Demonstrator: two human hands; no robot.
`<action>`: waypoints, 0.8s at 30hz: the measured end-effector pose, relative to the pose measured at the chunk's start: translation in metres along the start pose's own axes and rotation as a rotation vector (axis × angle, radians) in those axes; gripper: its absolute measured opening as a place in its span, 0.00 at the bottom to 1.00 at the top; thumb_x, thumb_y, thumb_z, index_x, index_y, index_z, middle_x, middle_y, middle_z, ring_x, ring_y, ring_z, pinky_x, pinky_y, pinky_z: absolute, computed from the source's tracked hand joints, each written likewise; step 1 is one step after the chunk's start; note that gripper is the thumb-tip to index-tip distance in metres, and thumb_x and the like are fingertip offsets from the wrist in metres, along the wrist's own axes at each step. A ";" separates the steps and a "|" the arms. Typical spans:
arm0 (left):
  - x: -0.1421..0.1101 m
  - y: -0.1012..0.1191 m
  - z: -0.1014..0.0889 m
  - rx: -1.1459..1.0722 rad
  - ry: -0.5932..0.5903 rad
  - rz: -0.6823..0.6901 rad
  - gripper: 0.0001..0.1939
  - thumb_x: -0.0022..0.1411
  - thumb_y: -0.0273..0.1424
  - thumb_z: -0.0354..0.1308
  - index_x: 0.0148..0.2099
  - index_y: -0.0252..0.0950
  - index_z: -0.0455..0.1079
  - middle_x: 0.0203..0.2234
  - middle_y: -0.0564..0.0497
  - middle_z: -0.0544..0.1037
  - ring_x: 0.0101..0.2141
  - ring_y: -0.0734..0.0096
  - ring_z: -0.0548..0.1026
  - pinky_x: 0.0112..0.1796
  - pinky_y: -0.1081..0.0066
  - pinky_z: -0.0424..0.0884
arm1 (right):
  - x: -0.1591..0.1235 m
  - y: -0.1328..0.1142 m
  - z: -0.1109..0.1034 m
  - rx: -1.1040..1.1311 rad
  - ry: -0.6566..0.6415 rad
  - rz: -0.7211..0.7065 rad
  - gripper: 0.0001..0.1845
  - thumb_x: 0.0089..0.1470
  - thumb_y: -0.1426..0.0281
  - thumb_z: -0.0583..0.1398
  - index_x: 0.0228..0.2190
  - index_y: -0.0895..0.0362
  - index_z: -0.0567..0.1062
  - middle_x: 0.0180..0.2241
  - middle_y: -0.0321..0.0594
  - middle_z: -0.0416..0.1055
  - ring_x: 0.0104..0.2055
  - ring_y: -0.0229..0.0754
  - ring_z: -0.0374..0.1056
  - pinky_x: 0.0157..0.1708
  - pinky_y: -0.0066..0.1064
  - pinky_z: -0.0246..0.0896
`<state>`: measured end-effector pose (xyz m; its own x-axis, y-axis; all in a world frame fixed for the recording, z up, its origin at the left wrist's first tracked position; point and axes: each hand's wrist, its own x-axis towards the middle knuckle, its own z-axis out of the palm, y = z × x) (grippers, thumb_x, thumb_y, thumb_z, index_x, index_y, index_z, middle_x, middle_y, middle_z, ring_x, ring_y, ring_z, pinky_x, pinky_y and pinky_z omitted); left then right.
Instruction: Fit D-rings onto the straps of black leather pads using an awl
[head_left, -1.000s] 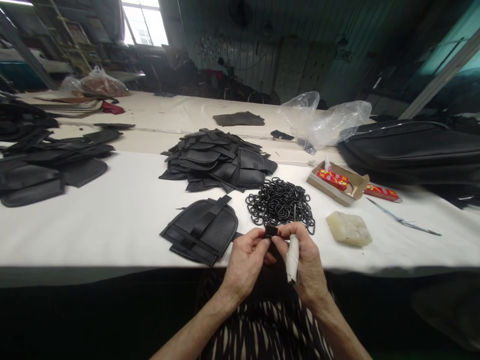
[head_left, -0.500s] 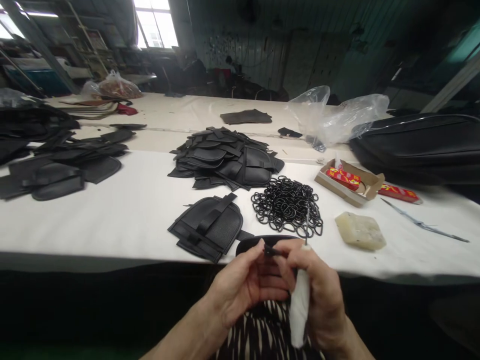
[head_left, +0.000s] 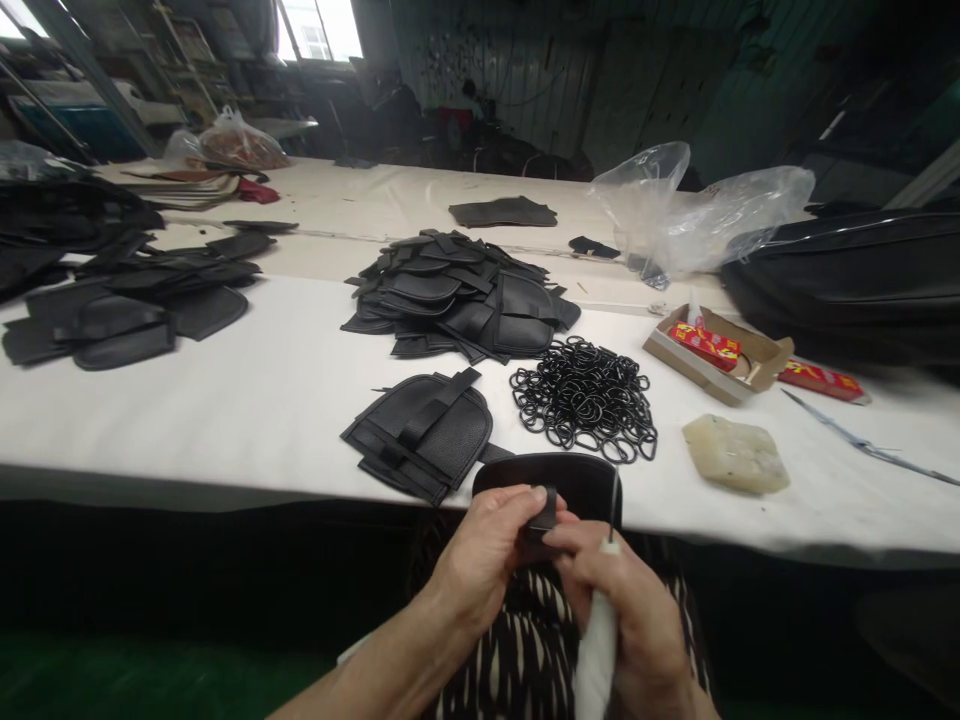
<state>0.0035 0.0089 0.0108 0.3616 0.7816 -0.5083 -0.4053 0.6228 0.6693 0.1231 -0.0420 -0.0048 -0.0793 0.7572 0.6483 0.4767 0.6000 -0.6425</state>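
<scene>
Pinched in my left hand (head_left: 487, 545) is the short strap (head_left: 545, 508) of a black leather piece (head_left: 555, 475) with a rounded top, which rests at the table's front edge. My right hand (head_left: 630, 600) is closed around a white-handled awl (head_left: 598, 650), its thin dark shaft pointing up. The thumb and forefinger of that hand also meet the strap's lower end. Just beyond lies a heap of black metal D-rings (head_left: 583, 395). Left of my hands is another black leather piece (head_left: 427, 430) with straps across it.
A pile of black leather pieces (head_left: 457, 295) stands behind the rings, and more leather parts (head_left: 124, 325) lie at left. To the right are a yellowish block (head_left: 735, 455), an open cardboard box (head_left: 697, 365), tweezers (head_left: 862, 440) and a clear plastic bag (head_left: 705, 220).
The strap, seen edge-on before, now shows its flat side between my fingers. My left fingers have folded in, and more of the rounded leather piece is visible. The camera view has tilted down slightly.
</scene>
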 end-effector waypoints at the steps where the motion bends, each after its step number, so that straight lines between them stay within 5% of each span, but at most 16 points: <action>1: 0.000 -0.003 0.000 0.021 -0.010 0.046 0.09 0.54 0.32 0.60 0.29 0.30 0.76 0.24 0.48 0.77 0.27 0.73 0.73 0.31 0.75 0.69 | -0.002 0.000 0.001 0.041 0.063 0.106 0.10 0.56 0.80 0.54 0.33 0.52 0.67 0.35 0.39 0.73 0.39 0.41 0.71 0.39 0.34 0.69; 4: 0.001 -0.009 0.002 0.112 -0.063 0.166 0.12 0.58 0.34 0.57 0.29 0.31 0.75 0.25 0.50 0.76 0.29 0.72 0.71 0.34 0.74 0.67 | -0.003 -0.001 0.005 0.025 0.162 0.310 0.08 0.56 0.78 0.56 0.33 0.51 0.67 0.35 0.36 0.71 0.37 0.39 0.70 0.37 0.28 0.67; 10: 0.000 -0.022 -0.004 0.187 -0.113 0.237 0.15 0.64 0.37 0.50 0.37 0.34 0.75 0.31 0.50 0.77 0.33 0.72 0.71 0.36 0.74 0.64 | 0.001 -0.001 0.007 -0.120 0.119 0.444 0.02 0.58 0.71 0.56 0.33 0.52 0.68 0.30 0.34 0.71 0.29 0.36 0.68 0.27 0.23 0.63; 17: 0.000 -0.039 -0.011 0.139 0.108 0.263 0.16 0.59 0.41 0.55 0.40 0.34 0.75 0.33 0.48 0.78 0.36 0.65 0.72 0.38 0.70 0.67 | 0.000 -0.005 0.009 -0.126 0.083 0.569 0.04 0.58 0.68 0.56 0.31 0.53 0.69 0.26 0.32 0.71 0.24 0.35 0.67 0.23 0.21 0.61; 24: -0.003 -0.040 -0.005 0.249 0.107 0.324 0.16 0.58 0.42 0.55 0.33 0.33 0.73 0.27 0.48 0.76 0.33 0.65 0.71 0.37 0.71 0.67 | -0.002 -0.003 0.007 -0.143 0.056 0.607 0.05 0.58 0.67 0.56 0.31 0.53 0.67 0.26 0.32 0.71 0.25 0.34 0.67 0.24 0.21 0.61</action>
<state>0.0145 -0.0177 -0.0171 0.1543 0.9431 -0.2947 -0.2639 0.3268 0.9075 0.1158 -0.0435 -0.0071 0.2869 0.9352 0.2074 0.5348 0.0233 -0.8446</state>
